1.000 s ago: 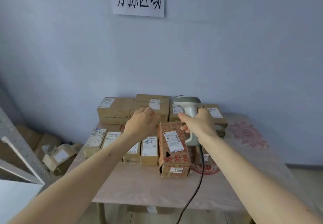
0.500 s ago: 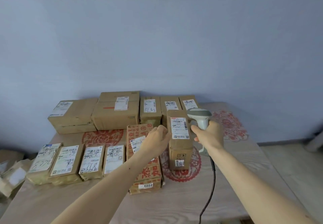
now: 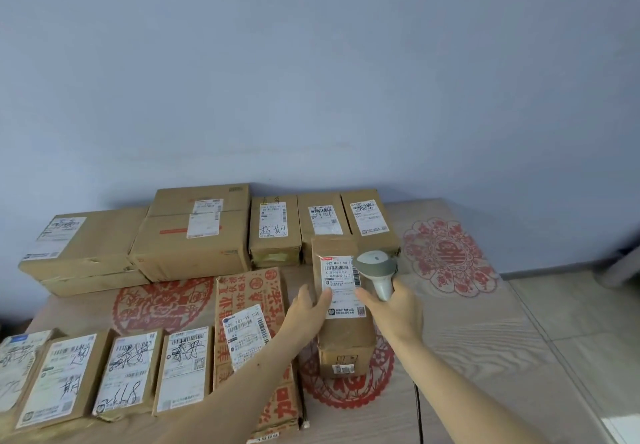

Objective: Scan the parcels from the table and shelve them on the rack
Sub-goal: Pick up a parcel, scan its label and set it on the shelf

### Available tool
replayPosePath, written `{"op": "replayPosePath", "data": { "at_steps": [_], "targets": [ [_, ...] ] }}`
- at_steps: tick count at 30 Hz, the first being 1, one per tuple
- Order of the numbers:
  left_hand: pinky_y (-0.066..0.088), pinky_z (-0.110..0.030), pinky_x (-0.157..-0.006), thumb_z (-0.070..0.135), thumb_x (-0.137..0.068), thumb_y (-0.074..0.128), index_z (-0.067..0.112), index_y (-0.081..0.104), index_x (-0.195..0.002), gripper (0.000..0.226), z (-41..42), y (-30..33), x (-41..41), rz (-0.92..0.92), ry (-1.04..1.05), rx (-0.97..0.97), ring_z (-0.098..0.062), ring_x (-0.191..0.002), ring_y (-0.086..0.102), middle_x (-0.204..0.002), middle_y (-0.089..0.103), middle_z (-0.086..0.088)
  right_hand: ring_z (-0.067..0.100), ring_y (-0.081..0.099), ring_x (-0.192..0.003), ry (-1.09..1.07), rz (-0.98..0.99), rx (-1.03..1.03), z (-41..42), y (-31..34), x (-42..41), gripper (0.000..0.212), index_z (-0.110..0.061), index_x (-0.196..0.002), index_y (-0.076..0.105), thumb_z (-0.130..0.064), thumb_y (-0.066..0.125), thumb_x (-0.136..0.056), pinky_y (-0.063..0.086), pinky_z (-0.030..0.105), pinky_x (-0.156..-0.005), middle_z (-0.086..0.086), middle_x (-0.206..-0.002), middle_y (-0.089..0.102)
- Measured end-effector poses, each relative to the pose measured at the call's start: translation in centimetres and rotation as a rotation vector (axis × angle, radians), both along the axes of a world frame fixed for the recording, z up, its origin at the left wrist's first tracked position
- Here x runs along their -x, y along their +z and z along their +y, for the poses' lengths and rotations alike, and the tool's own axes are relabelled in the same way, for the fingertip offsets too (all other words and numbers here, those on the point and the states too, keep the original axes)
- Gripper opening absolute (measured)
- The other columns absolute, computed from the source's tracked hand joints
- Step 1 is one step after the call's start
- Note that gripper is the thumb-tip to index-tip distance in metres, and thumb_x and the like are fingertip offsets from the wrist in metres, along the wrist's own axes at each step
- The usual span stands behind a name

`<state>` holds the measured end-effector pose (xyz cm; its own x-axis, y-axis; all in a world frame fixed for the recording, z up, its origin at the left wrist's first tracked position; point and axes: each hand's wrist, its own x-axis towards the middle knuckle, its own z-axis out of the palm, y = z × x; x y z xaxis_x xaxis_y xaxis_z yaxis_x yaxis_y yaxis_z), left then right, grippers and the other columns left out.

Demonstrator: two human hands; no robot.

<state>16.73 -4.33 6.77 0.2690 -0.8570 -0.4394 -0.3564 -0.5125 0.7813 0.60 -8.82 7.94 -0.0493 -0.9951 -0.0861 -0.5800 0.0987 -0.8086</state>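
A long brown parcel with a white shipping label lies on the table in front of me. My left hand rests on its left edge, thumb on the label and fingers down the hidden side. My right hand grips the handle of a grey-white barcode scanner, whose head sits over the label's right edge. The scanner's black cable runs down off the table.
A red-printed carton lies left of the held parcel. Several small labelled parcels line the front left. Larger boxes and three narrower ones stand along the wall. Red paper-cut patterns decorate the tabletop.
The view has tilted down and closed in on the table. My left hand slid from the parcel's side onto its label, and the scanner head moved over the label.
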Motion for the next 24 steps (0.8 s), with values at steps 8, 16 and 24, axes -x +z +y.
{"op": "replayPosePath", "data": {
  "at_steps": [8,16,24],
  "targets": [
    [0.055,-0.032,-0.096,0.074,-0.082,0.059,0.025,0.03,-0.155,0.092,-0.3,-2.3,1.0,0.384,0.218,-0.063,-0.015,-0.114,0.065,-0.133,0.062,0.004,0.008,0.062,-0.062,0.116,0.028,0.006,-1.7,-2.5,0.8,0.042,-0.021,-0.077,0.057,-0.052,0.084,-0.07,0.045,0.028,-0.053,-0.008,-0.065,0.064],
    [0.057,-0.027,-0.068,0.062,-0.089,0.06,0.048,0.016,-0.155,0.081,0.0,0.3,4.6,0.556,0.296,-0.093,-0.014,-0.117,0.061,-0.144,0.053,0.006,0.011,0.06,-0.063,0.211,0.047,0.015,-3.1,-2.9,2.9,0.037,-0.021,-0.083,0.058,-0.05,0.08,-0.077,0.034,0.022,-0.049,-0.01,-0.067,0.062],
    [0.054,-0.048,-0.074,0.062,-0.086,0.066,0.058,0.044,-0.132,0.051,0.5,0.3,7.7,0.601,0.553,-0.218,-0.027,-0.099,0.065,-0.115,0.067,0.0,0.014,0.06,-0.065,0.257,0.009,0.016,-3.1,-3.1,4.4,0.035,-0.021,-0.084,0.059,-0.047,0.081,-0.077,0.039,0.027,-0.054,-0.01,-0.07,0.062]
  ]
}}
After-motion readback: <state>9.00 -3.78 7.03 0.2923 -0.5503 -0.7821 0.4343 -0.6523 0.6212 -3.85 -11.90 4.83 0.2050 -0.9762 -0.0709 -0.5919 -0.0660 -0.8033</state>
